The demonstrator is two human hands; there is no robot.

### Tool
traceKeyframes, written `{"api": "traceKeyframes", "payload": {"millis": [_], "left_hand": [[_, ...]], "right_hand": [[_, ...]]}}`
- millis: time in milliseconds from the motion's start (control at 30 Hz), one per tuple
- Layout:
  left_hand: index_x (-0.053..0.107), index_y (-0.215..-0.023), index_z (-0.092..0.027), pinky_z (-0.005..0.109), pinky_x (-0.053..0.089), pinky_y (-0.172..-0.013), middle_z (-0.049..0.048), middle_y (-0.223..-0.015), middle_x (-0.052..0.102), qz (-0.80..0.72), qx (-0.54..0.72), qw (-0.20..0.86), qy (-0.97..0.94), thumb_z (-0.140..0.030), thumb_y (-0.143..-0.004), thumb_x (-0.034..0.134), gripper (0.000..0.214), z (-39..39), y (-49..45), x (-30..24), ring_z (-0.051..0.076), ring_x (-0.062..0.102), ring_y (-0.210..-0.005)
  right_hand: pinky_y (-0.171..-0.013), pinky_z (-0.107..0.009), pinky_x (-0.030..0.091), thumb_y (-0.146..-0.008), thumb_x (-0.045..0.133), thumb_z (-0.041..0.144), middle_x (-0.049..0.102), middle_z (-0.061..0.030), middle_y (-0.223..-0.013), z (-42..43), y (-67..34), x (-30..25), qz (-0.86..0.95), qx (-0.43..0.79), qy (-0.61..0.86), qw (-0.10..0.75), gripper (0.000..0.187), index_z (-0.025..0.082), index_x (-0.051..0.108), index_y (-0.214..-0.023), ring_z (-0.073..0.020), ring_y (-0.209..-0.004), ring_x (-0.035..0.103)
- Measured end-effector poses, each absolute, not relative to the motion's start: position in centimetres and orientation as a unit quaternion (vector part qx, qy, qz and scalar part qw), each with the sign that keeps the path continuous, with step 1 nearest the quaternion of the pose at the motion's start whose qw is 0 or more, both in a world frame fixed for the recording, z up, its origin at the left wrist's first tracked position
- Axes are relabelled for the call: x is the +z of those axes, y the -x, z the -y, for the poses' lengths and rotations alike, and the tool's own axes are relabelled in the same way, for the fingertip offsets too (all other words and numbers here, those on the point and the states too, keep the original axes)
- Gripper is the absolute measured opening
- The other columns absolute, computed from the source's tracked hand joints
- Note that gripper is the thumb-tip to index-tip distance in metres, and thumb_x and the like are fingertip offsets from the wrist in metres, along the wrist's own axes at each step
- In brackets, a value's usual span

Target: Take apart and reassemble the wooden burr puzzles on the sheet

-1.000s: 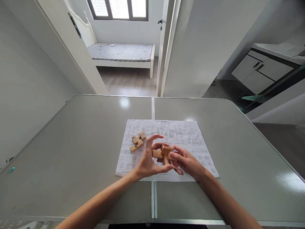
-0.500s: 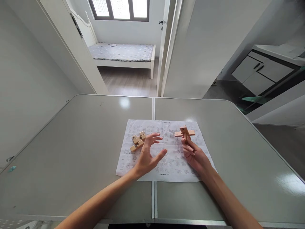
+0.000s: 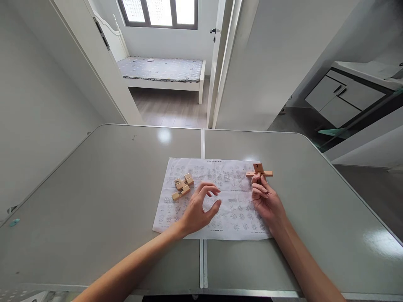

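Observation:
Joined wooden puzzle pieces (image 3: 258,169) form a cross shape, with a dark number on one face. My right hand (image 3: 266,201) pinches them from below, above the right side of the printed sheet (image 3: 195,209). My left hand (image 3: 201,209) hovers over the middle of the sheet, its fingers curved and apart around nothing. Just left of its fingers lie a few loose notched wooden pieces (image 3: 183,186), one marked with a number. Small line drawings and text cover the sheet; my hands hide parts of it.
The grey table (image 3: 94,201) has a metal seam (image 3: 202,264) down its middle and a pale metal rim. Past the far edge stand an open door (image 3: 217,63) and a bed (image 3: 163,69). A white cabinet (image 3: 343,96) is at the right.
My right hand has carried the joined puzzle pieces to the right and turned them a little. My left hand has shifted slightly right, away from the loose pieces, its fingers still apart.

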State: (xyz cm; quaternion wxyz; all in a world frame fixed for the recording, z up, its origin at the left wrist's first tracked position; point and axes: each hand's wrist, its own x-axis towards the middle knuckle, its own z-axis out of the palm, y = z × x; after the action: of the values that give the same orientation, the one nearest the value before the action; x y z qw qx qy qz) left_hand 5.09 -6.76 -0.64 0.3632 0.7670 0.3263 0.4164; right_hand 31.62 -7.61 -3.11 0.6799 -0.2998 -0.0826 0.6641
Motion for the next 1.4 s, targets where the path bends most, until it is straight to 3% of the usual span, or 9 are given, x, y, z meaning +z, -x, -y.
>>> {"api": "traceKeyframes", "payload": {"millis": [300,467,600,833,1100,1400], "left_hand": [[0.06,-0.111,-0.024,0.038,0.059,-0.088,0.0079,-0.11,0.064,-0.293,0.398,0.342,-0.799,-0.018,-0.099,0.057,0.013,6.7,-4.8,-0.5,0.022,0.067,-0.1],[0.06,-0.113,-0.025,0.043,0.056,-0.095,0.0067,-0.11,0.067,-0.311,0.389,0.207,-0.842,-0.015,-0.097,0.061,0.019,5.8,-4.0,-0.4,0.024,0.066,-0.105],[0.057,-0.121,-0.026,0.05,0.052,-0.101,0.0089,-0.121,0.065,-0.387,0.351,0.113,-0.845,-0.023,-0.094,0.068,0.029,4.3,-2.7,-0.4,0.03,0.062,-0.118],[0.052,-0.126,-0.025,0.052,0.048,-0.106,0.0114,-0.131,0.062,-0.448,0.343,0.047,-0.824,-0.037,-0.086,0.08,0.05,1.6,-0.4,0.0,0.033,0.061,-0.122],[0.05,-0.135,-0.024,0.057,0.046,-0.11,0.0131,-0.136,0.062,-0.443,0.284,0.062,-0.848,-0.052,-0.078,0.086,0.074,0.2,1.4,-0.1,0.036,0.059,-0.126],[0.049,-0.135,-0.025,0.057,0.049,-0.108,0.0129,-0.137,0.061,-0.444,0.279,0.09,-0.847,-0.055,-0.079,0.086,0.074,0.3,0.9,-0.8,0.036,0.06,-0.126]], "right_hand": [[-0.038,-0.008,0.05,-0.091,0.081,0.02,0.07,0.0033,-0.088,7.5,-32.1,-3.2,0.09,0.657,0.316,0.679,0.019,0.025,0.067,-0.102,-0.0027,-0.047,0.044],[-0.04,-0.006,0.049,-0.088,0.086,0.021,0.066,0.0051,-0.082,7.7,-31.6,-2.4,0.085,0.668,0.292,0.679,0.025,0.023,0.066,-0.103,-0.0007,-0.046,0.044],[-0.038,-0.008,0.046,-0.084,0.088,0.023,0.058,0.0074,-0.076,7.9,-30.7,-1.8,0.116,0.674,0.325,0.653,0.028,0.023,0.066,-0.102,-0.0011,-0.044,0.038],[-0.044,-0.019,0.046,-0.078,0.091,0.031,0.06,0.0031,-0.082,8.5,-28.7,-1.1,0.19,0.664,0.423,0.586,0.031,0.022,0.062,-0.085,-0.0056,-0.053,0.042],[-0.047,-0.021,0.038,-0.079,0.09,0.036,0.062,0.0008,-0.081,8.8,-28.6,-1.3,0.241,0.671,0.444,0.543,0.033,0.02,0.065,-0.091,-0.0077,-0.056,0.046],[-0.051,-0.022,0.038,-0.08,0.09,0.039,0.063,0.0005,-0.08,9.0,-28.3,-1.0,0.255,0.678,0.452,0.521,0.033,0.02,0.066,-0.092,-0.0087,-0.058,0.048]]}}
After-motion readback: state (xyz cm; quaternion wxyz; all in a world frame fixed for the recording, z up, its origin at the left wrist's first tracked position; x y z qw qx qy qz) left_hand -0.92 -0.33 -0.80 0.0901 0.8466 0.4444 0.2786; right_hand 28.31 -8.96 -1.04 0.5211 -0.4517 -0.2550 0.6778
